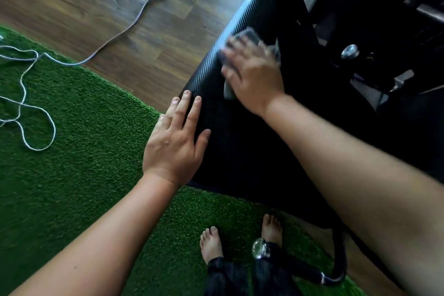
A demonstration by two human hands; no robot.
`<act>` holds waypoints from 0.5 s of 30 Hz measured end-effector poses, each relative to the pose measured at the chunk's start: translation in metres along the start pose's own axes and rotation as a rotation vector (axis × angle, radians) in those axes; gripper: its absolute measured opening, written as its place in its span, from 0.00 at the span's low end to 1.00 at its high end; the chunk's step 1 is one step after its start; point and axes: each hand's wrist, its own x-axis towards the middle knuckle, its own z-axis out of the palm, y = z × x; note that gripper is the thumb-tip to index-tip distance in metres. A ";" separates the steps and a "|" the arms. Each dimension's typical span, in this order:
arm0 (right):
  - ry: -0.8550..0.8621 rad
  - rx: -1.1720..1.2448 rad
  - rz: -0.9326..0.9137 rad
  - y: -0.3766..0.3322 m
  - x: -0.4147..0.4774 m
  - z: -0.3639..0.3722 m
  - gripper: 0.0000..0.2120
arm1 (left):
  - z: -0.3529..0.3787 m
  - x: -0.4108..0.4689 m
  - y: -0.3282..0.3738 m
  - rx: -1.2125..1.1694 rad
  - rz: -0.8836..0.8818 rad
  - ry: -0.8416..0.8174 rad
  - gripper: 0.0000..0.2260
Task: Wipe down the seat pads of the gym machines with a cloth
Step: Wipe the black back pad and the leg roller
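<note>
A black, ribbed seat pad (230,142) of a gym machine fills the middle of the view. My right hand (252,72) presses a grey cloth (249,37) flat onto the pad's far part; hand and cloth are motion-blurred. The cloth shows past my fingertips and below my palm. My left hand (175,142) lies flat on the pad's near left edge, fingers spread, holding nothing.
The black machine frame (298,0) with a chrome knob (349,51) stands at the right. Green artificial turf (79,142) covers the floor on the left, with a white cord (24,94) on it. A grey cable (144,7) crosses the wooden floor. My bare feet (211,244) stand below the pad.
</note>
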 end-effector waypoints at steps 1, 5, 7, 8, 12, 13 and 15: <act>0.024 0.008 -0.052 -0.014 -0.031 0.001 0.23 | 0.001 0.000 0.000 -0.007 0.001 -0.005 0.30; -0.061 0.016 -0.111 -0.047 -0.130 -0.003 0.24 | 0.001 -0.001 0.001 -0.035 -0.006 0.001 0.29; -0.078 0.020 -0.131 -0.038 -0.108 -0.004 0.24 | 0.001 -0.001 0.001 -0.043 -0.008 0.010 0.29; -0.072 -0.001 -0.117 -0.032 -0.084 -0.003 0.24 | 0.000 -0.001 0.001 -0.048 -0.006 0.011 0.29; -0.102 -0.052 0.059 -0.020 0.024 -0.005 0.24 | 0.000 -0.001 -0.001 -0.065 -0.001 0.019 0.29; -0.140 -0.062 0.085 -0.021 0.034 -0.004 0.24 | 0.000 -0.001 -0.001 -0.068 -0.001 0.019 0.29; -0.114 -0.049 0.130 -0.029 0.020 0.001 0.24 | 0.000 -0.001 -0.001 -0.073 -0.001 0.016 0.29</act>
